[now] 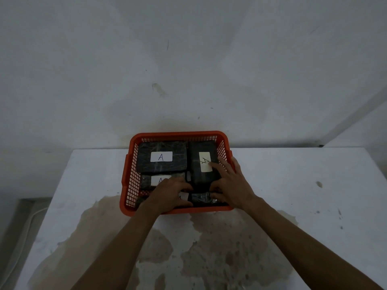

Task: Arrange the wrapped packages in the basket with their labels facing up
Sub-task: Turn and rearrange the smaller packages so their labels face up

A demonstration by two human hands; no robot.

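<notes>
An orange mesh basket (pixel 134 141) stands on the white table and holds several black wrapped packages. The back-left package (pixel 144 155) shows a white label marked A. The back-right package (pixel 202 146) lies lengthwise with a cream label marked A facing up. A third package (pixel 146 182) sits at the left, its label partly covered by my left hand (pixel 169 194). A front package (pixel 201 198) lies between both hands, a bit of white label showing. My right hand (pixel 232 183) rests on the right package and grips the front one's end.
The table (pixel 293 185) is white with a large brown stain in front of the basket. A grey wall rises just behind the basket. The table's left edge drops to a floor at the lower left.
</notes>
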